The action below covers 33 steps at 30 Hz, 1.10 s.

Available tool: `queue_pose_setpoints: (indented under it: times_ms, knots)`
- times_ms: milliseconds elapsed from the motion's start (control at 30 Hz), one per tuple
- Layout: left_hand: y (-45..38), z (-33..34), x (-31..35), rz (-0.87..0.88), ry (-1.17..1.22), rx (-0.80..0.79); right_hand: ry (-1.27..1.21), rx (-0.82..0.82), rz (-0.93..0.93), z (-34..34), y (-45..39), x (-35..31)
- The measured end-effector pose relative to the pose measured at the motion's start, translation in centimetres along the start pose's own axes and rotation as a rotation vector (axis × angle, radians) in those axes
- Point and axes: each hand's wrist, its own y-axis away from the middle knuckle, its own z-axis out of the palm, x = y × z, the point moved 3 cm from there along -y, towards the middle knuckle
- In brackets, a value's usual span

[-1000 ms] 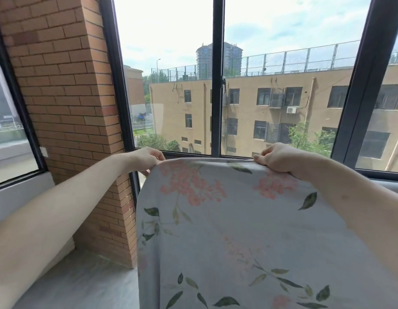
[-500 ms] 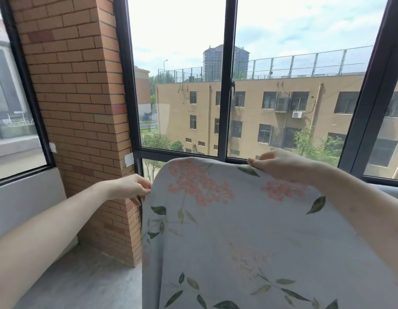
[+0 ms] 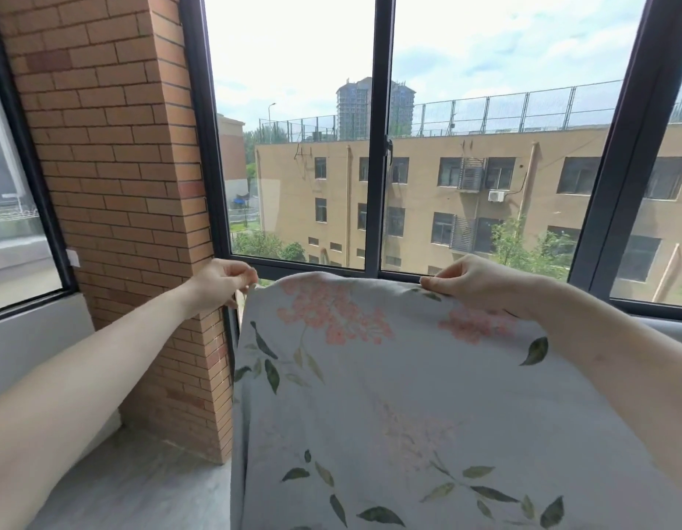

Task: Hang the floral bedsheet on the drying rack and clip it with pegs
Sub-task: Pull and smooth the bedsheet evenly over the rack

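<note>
The pale grey cotton bedsheet with pink flower clusters and dark green leaves (image 3: 389, 395) was held up in front of the person, and its top edge stood about level with the bottom of the dark-framed window (image 3: 377, 147). The left hand (image 3: 220, 281) pinched the upper left corner of the cloth between thumb and fingers, close to the orange brick pillar (image 3: 113, 185). The right hand (image 3: 473, 281) gripped the top edge further to the right, with curled fingers over the fold. Between the two hands the edge made a soft arch and was not pulled flat, and the rest of the cloth hung down out of the picture. No drying rack and no pegs were visible in this view, so I cannot tell how near the rack was. My judgement is that the step in hand was spreading the top edge before laying it over a bar. To do this well, the hands should probably move a little more apart so that the edge becomes straight, and both should stay at the same height so that the cloth hangs evenly. The grip on the corner looked light, only at the fingertips, so a firmer hold might be safer against slipping.
</note>
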Motion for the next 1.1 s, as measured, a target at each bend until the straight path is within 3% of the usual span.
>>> queue_pose_setpoints:
  times_ms: [67,233,333,400,500,667,767,867,1000,1100]
  knots:
    - [-0.8,-1.2,1.1,-0.014,0.203,0.212,-0.006,0.02,0.041,-0.1,0.1,0.0]
    - [-0.2,1.9,4.4,0.007,0.068,-0.046,0.001,0.059,0.063,-0.1,0.1,0.2]
    - [1.6,4.7,6.8,0.157,0.056,-0.057,0.045,0.072,0.042,0.1,-0.2,-0.1]
    - [3.0,6.7,8.0,0.281,-0.128,-0.071,0.076,0.079,0.034,0.4,-0.1,-0.3]
    - [4.4,9.0,8.7,0.427,-0.413,0.064,0.131,0.153,-0.02,0.6,0.4,-0.5]
    - [4.6,9.9,9.6,0.41,-0.427,0.144,0.168,0.495,-0.249,1.7,3.0,-0.8]
    - [4.4,9.9,9.4,0.408,-0.435,0.172,0.229,0.569,-0.34,4.0,4.4,-1.0]
    - [4.8,9.7,9.0,0.426,-0.429,0.206,0.43,0.587,-0.304,5.8,4.5,-0.5]
    - [6.0,10.0,7.6,0.47,-0.434,0.172,0.479,0.642,-0.231,6.2,4.7,0.1]
    - [7.0,9.6,4.7,0.457,-0.266,0.186,0.507,0.671,-0.201,6.5,4.7,0.1]
